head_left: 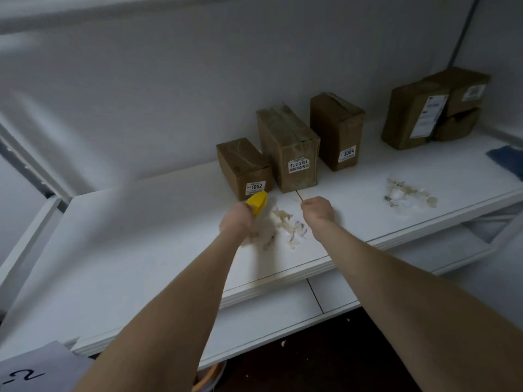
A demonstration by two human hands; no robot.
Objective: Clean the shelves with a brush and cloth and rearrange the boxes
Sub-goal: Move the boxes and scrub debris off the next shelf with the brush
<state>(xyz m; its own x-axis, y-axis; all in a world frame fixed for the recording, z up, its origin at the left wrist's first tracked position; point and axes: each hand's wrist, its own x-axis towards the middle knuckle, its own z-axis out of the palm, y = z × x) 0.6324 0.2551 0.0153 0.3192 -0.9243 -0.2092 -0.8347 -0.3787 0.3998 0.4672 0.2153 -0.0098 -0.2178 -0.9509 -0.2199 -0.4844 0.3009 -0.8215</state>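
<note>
My left hand grips a yellow brush over a pile of pale scraps on the white shelf. My right hand hovers beside the pile with its fingers curled and nothing visible in them. Behind the hands stand three brown boxes: one labelled 1002, a taller one labelled 55-3-3304 and one labelled 3004. A blue cloth lies at the shelf's right edge.
A second pile of scraps lies to the right on the shelf. More brown parcels are stacked at the back right. A lower shelf sticks out beneath. A paper sheet shows at bottom left.
</note>
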